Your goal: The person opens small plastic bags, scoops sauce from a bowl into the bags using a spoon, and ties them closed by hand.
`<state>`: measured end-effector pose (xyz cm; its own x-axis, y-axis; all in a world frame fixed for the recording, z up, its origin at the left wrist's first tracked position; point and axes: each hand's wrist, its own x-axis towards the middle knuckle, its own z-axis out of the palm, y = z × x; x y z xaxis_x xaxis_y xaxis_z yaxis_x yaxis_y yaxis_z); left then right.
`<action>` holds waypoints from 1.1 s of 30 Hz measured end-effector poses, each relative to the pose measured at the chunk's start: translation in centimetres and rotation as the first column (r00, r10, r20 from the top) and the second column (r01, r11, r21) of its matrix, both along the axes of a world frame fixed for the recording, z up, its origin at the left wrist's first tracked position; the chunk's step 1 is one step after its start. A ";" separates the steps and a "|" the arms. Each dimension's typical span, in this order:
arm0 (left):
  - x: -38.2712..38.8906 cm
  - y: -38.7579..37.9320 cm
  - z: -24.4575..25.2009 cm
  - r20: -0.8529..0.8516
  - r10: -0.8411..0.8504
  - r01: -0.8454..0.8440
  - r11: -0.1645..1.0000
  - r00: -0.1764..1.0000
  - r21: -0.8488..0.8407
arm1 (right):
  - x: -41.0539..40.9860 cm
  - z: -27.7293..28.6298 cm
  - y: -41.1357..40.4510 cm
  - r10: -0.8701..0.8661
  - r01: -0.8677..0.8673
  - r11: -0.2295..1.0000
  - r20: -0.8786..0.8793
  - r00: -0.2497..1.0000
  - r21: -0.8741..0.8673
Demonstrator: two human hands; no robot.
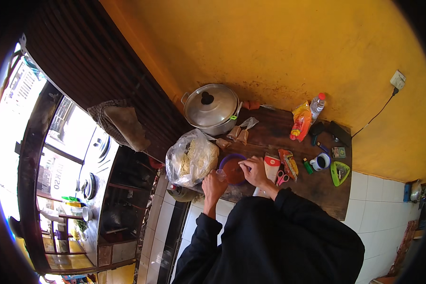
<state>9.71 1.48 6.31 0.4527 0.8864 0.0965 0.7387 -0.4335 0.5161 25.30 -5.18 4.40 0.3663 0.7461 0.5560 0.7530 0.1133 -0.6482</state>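
Note:
My left hand (214, 186) is closed around a small clear plastic bag (220, 174), whose top bulges from the fist beside a purple-rimmed bowl. Reddish-brown powder or paste fills the bowl (233, 169). Over the bowl's right edge is my right hand (252, 171), its fingers bent and close together; whether it pinches anything cannot be made out. Just left of the bowl lies a large clear plastic bag of noodles (191, 158). Small tied bags of brown contents (242, 136) lie above the bowl. Pink-handled scissors (282, 178) and a white packet with a red top (271, 164) are right of my right hand.
A large lidded metal pot (212, 106) stands against the yellow wall. Towards the right of the wooden table (316, 193) are a plastic bottle (317, 105), orange-yellow packets (301, 122), a mug of dark liquid (320, 162) and a green ashtray (339, 174). A cloth (120, 124) hangs at left.

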 end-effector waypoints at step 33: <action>1.7 -0.6 1.1 -0.069 -0.062 0.057 0.995 0.996 -0.080 | -1.7 7.5 0.8 0.064 -0.057 0.981 -0.034 0.997 0.188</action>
<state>11.39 0.89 7.38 0.5080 0.8613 -0.0061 0.7491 -0.4384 0.4966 23.62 -4.35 11.95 0.3486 0.6519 0.6734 0.7150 0.2796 -0.6408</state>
